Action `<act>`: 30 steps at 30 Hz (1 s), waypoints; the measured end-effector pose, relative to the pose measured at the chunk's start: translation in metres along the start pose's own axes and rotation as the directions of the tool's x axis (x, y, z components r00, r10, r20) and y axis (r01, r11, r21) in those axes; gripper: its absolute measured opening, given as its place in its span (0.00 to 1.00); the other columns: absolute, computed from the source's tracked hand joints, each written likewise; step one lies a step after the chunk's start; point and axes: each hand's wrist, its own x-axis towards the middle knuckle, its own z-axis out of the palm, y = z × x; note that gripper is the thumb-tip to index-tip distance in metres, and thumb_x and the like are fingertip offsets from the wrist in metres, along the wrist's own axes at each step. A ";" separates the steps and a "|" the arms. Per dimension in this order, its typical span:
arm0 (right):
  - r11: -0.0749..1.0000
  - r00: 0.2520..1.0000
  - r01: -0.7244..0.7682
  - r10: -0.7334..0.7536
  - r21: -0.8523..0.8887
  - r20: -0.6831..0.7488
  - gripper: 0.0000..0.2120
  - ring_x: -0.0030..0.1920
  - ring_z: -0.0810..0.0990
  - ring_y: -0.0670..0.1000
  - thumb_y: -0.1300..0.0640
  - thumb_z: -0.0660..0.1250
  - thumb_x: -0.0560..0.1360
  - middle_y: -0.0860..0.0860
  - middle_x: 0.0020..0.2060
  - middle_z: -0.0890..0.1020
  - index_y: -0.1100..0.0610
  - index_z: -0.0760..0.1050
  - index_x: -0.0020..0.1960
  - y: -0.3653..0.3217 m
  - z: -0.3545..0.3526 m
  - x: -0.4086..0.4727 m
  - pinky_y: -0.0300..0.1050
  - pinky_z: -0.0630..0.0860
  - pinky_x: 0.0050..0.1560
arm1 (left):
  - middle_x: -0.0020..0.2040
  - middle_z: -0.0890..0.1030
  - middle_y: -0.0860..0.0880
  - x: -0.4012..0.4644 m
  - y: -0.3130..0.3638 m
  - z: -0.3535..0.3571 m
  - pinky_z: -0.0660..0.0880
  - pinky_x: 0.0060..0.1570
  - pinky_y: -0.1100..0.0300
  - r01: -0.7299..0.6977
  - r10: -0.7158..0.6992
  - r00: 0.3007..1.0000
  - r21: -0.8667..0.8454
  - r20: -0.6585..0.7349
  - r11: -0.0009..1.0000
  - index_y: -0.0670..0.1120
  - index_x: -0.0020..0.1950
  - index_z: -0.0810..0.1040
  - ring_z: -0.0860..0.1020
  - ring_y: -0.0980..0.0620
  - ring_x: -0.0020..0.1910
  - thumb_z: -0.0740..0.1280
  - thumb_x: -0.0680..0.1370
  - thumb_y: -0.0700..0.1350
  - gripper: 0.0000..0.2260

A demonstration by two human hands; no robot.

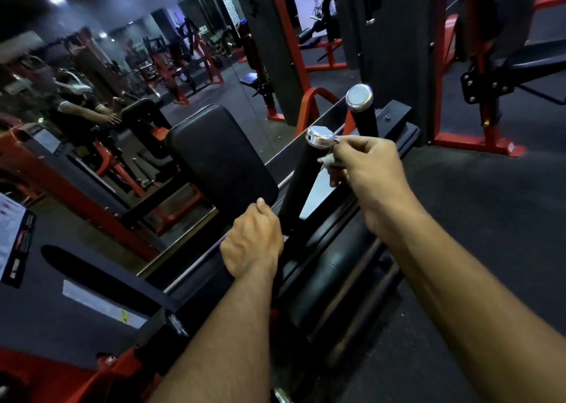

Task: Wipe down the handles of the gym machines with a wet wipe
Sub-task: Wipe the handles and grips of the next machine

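a black-and-red gym machine (337, 249) stands against a wall mirror (122, 96), its black back pad (220, 157) tilted toward the glass. two black handles rise from the frame, each with a chrome end cap: the near handle (301, 176) and the far handle (364, 118). the left hand (252, 243) is curled around the frame beside the pad's lower edge. the right hand (367, 170) pinches a small wet wipe (326, 161) against the near handle, just below its cap (320, 136).
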 end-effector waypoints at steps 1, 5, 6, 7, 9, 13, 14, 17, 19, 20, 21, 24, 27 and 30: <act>0.999 0.999 0.018 -0.019 -0.027 -0.037 0.10 0.28 0.74 0.48 0.67 0.63 0.77 0.54 0.31 0.84 0.62 0.83 0.45 0.003 0.000 -0.004 0.42 0.72 0.30 | 0.54 0.84 0.45 0.000 0.000 0.000 0.66 0.46 0.51 0.001 -0.001 1.000 -0.002 0.000 1.000 0.48 0.61 0.80 0.82 0.41 0.54 0.45 0.87 0.56 0.25; 0.944 0.994 0.058 -0.084 -0.326 -0.064 0.09 0.30 0.80 0.50 0.60 0.65 0.75 0.51 0.32 0.85 0.57 0.83 0.40 0.042 0.005 -0.021 0.46 0.75 0.34 | 0.54 0.84 0.45 -0.001 0.002 0.000 0.66 0.46 0.51 0.000 0.000 1.000 -0.002 0.003 1.000 0.48 0.61 0.80 0.81 0.41 0.55 0.45 0.87 0.56 0.25; 0.941 1.000 -0.002 -0.008 -0.339 -0.028 0.10 0.31 0.81 0.51 0.60 0.66 0.76 0.49 0.31 0.85 0.56 0.83 0.39 0.052 0.006 -0.023 0.48 0.76 0.35 | 0.54 0.84 0.45 -0.002 0.002 -0.001 0.66 0.46 0.51 0.003 -0.003 1.000 -0.004 0.000 1.000 0.48 0.61 0.81 0.81 0.41 0.55 0.45 0.87 0.56 0.25; 0.945 0.997 -0.072 0.078 -0.319 0.007 0.12 0.32 0.80 0.51 0.61 0.66 0.78 0.47 0.30 0.84 0.55 0.82 0.37 0.058 0.005 -0.023 0.50 0.77 0.36 | 0.54 0.84 0.45 -0.002 0.002 -0.001 0.66 0.46 0.51 0.004 -0.004 1.000 -0.006 -0.004 1.000 0.48 0.61 0.81 0.82 0.41 0.55 0.45 0.87 0.56 0.25; 0.965 0.993 -0.105 0.116 -0.241 0.034 0.16 0.30 0.79 0.47 0.65 0.64 0.80 0.46 0.27 0.82 0.54 0.82 0.38 0.055 0.000 -0.013 0.48 0.76 0.36 | 0.54 0.84 0.45 -0.002 0.002 -0.001 0.65 0.45 0.51 0.000 0.000 1.000 -0.006 -0.005 1.000 0.48 0.61 0.80 0.82 0.41 0.55 0.46 0.87 0.56 0.25; 0.986 0.999 -0.045 0.044 0.161 0.012 0.11 0.27 0.73 0.47 0.68 0.62 0.80 0.48 0.24 0.76 0.59 0.81 0.44 0.013 0.000 0.013 0.41 0.70 0.29 | 0.55 0.84 0.44 -0.002 0.001 0.000 0.65 0.46 0.51 -0.006 0.006 1.000 -0.001 -0.004 1.000 0.47 0.62 0.80 0.81 0.41 0.56 0.46 0.87 0.55 0.25; 0.982 0.999 -0.031 0.027 0.189 0.022 0.11 0.27 0.71 0.48 0.68 0.62 0.80 0.49 0.24 0.74 0.61 0.81 0.44 0.009 0.002 0.014 0.40 0.68 0.28 | 0.55 0.84 0.44 -0.002 0.001 0.001 0.65 0.46 0.51 -0.007 0.007 1.000 -0.003 -0.007 1.000 0.47 0.61 0.80 0.82 0.41 0.55 0.46 0.87 0.55 0.25; 0.992 0.998 -0.016 0.008 0.129 0.063 0.13 0.26 0.70 0.49 0.67 0.61 0.81 0.51 0.27 0.75 0.60 0.80 0.42 0.016 0.004 0.006 0.40 0.67 0.26 | 0.54 0.84 0.45 0.000 0.000 0.002 0.65 0.45 0.51 -0.012 0.012 1.000 -0.005 -0.007 1.000 0.47 0.62 0.80 0.82 0.41 0.54 0.46 0.87 0.55 0.25; 0.999 0.997 0.007 -0.010 0.045 0.072 0.13 0.26 0.71 0.48 0.66 0.61 0.82 0.51 0.29 0.77 0.57 0.81 0.44 0.028 0.001 -0.001 0.41 0.69 0.26 | 0.55 0.84 0.45 0.000 0.001 0.002 0.65 0.45 0.51 -0.013 0.013 1.000 0.001 -0.007 1.000 0.47 0.62 0.80 0.82 0.41 0.55 0.45 0.87 0.55 0.25; 1.000 0.997 0.020 -0.019 -0.015 0.069 0.13 0.26 0.71 0.48 0.65 0.61 0.82 0.50 0.28 0.78 0.56 0.81 0.45 0.034 -0.001 -0.003 0.41 0.70 0.26 | 0.55 0.84 0.44 -0.001 0.001 0.002 0.65 0.45 0.51 -0.014 0.014 1.000 0.005 -0.007 1.000 0.47 0.62 0.80 0.82 0.41 0.55 0.46 0.87 0.55 0.25; 0.995 0.997 0.031 -0.024 -0.090 0.073 0.14 0.25 0.72 0.47 0.66 0.61 0.82 0.47 0.27 0.78 0.54 0.81 0.44 0.040 -0.003 -0.004 0.41 0.70 0.26 | 0.55 0.84 0.44 -0.001 0.001 0.001 0.65 0.45 0.51 -0.014 0.014 1.000 0.004 -0.007 1.000 0.47 0.61 0.80 0.82 0.41 0.55 0.46 0.87 0.55 0.25; 0.918 0.984 0.064 0.007 -0.391 0.178 0.19 0.23 0.72 0.41 0.68 0.61 0.79 0.43 0.22 0.77 0.52 0.76 0.34 0.059 -0.002 -0.005 0.39 0.68 0.29 | 0.56 0.84 0.44 -0.001 0.002 0.001 0.65 0.46 0.51 -0.008 0.008 1.000 -0.009 -0.004 1.000 0.47 0.62 0.80 0.81 0.40 0.56 0.46 0.87 0.55 0.25; 0.743 0.954 0.108 0.111 -0.661 0.280 0.15 0.28 0.76 0.36 0.64 0.62 0.76 0.40 0.25 0.79 0.51 0.76 0.34 0.074 0.002 -0.008 0.34 0.68 0.33 | 0.58 0.84 0.44 0.001 0.000 0.003 0.65 0.46 0.51 -0.004 0.003 1.000 -0.005 -0.010 1.000 0.47 0.64 0.80 0.81 0.40 0.58 0.46 0.87 0.56 0.25; 0.711 0.972 0.103 0.076 -0.696 0.222 0.12 0.35 0.80 0.40 0.60 0.64 0.75 0.42 0.31 0.81 0.48 0.78 0.37 0.075 0.007 -0.014 0.37 0.72 0.36 | 0.57 0.84 0.44 0.001 -0.001 0.004 0.66 0.47 0.51 -0.015 0.015 1.000 0.001 -0.018 1.000 0.47 0.63 0.80 0.81 0.40 0.57 0.46 0.87 0.56 0.25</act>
